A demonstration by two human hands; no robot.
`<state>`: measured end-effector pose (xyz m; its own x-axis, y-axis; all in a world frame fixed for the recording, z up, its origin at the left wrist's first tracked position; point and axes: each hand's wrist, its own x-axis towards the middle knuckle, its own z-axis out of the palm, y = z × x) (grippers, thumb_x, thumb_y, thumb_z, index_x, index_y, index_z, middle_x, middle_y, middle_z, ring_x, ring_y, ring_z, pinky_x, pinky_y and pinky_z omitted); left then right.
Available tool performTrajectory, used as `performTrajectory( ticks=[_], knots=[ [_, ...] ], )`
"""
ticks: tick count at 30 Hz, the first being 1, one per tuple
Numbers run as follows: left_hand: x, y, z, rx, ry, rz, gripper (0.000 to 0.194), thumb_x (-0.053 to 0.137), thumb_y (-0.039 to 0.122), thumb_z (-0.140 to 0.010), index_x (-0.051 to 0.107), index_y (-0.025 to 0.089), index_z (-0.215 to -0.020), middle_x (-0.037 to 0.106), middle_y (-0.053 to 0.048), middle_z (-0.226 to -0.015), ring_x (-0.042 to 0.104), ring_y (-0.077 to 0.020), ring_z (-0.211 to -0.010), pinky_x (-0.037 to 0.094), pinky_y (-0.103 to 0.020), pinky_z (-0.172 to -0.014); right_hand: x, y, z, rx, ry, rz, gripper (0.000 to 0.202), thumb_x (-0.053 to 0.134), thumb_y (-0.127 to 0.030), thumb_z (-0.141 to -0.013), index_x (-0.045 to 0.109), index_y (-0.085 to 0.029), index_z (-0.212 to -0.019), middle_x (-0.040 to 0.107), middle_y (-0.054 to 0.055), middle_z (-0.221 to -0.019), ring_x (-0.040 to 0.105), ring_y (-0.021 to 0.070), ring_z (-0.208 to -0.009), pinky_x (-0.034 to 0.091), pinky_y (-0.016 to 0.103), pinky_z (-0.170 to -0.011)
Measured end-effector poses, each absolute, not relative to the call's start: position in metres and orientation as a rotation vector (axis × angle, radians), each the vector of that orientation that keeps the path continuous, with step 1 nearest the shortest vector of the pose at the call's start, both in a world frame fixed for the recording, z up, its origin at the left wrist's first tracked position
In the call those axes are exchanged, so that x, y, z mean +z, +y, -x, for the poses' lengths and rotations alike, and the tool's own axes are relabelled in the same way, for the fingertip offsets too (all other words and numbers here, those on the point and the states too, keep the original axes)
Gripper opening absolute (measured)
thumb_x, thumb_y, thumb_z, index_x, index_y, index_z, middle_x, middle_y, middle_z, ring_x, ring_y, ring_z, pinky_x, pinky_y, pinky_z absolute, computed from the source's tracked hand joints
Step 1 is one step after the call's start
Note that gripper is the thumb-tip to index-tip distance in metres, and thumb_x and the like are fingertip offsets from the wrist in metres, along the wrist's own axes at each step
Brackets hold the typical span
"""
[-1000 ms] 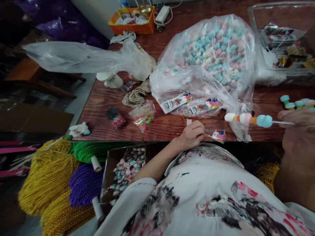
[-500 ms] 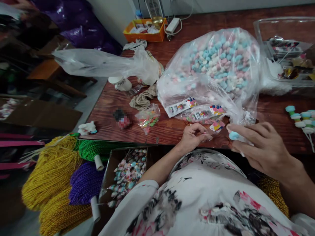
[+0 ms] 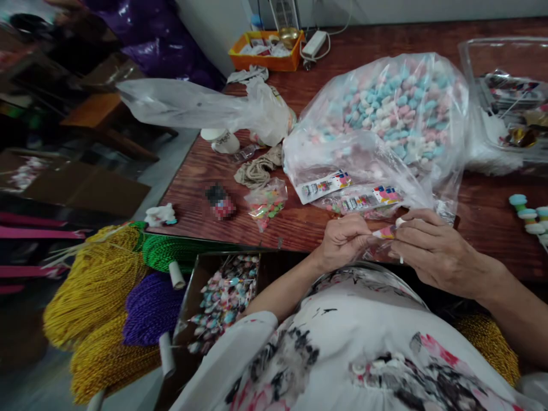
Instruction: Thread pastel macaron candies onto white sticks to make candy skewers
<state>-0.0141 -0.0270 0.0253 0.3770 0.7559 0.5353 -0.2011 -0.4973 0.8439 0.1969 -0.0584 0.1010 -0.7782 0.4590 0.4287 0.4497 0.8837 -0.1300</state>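
At the table's front edge, my left hand (image 3: 342, 242) pinches a small clear plastic wrapper (image 3: 384, 232) with a colourful printed patch. My right hand (image 3: 436, 248) is closed right beside it, fingers curled around a marshmallow stick (image 3: 399, 222). Only a bit of white marshmallow and a short white stick end show; my fingers cover the rest. Whether the sweet is inside the wrapper or against its mouth, I cannot tell. Just beyond my hands lie printed clear packets (image 3: 363, 200) and a large clear bag (image 3: 385, 114) full of pink, blue and white marshmallows.
Finished-looking marshmallow skewers (image 3: 531, 214) lie at the right. A clear tub (image 3: 471, 57) stands behind them. Leftward are a small bag of coloured sweets (image 3: 268, 205), a cloth (image 3: 257, 170) and a mug (image 3: 222, 141). Below the edge sits a carton (image 3: 188, 308) of wrapped sweets.
My right hand has moved left with the marshmallow stick, up to the wrapper in my left hand. The blue marshmallow seen before is now hidden. The whole view has shifted slightly.
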Motion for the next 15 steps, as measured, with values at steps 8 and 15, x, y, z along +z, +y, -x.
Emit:
performTrajectory(
  ticks=[8, 15],
  knots=[
    [0.017, -0.034, 0.011, 1.199, 0.588, -1.698, 0.015, 0.070, 0.029, -0.087, 0.071, 0.016, -0.080, 0.067, -0.003, -0.072, 0.059, -0.0113, -0.069, 0.047, -0.026, -0.070, 0.095, -0.061, -0.205, -0.011, -2.523, 0.649, 0.018, 0.052, -0.005, -0.087, 0.066, -0.016, -0.088, 0.066, 0.006, -0.083, 0.061, 0.0179, -0.084, 0.053, 0.044, -0.102],
    [0.012, -0.037, 0.009, 1.126, 0.719, -1.595, 0.016, 0.070, 0.029, -0.087, 0.073, 0.015, -0.080, 0.068, -0.004, -0.078, 0.062, -0.0116, -0.073, 0.048, -0.025, -0.071, 0.088, -0.061, -0.211, 0.013, -2.406, 0.648, 0.019, 0.057, -0.005, -0.086, 0.068, -0.018, -0.095, 0.069, 0.008, -0.092, 0.064, 0.0205, -0.095, 0.054, 0.045, -0.098]
  ],
)
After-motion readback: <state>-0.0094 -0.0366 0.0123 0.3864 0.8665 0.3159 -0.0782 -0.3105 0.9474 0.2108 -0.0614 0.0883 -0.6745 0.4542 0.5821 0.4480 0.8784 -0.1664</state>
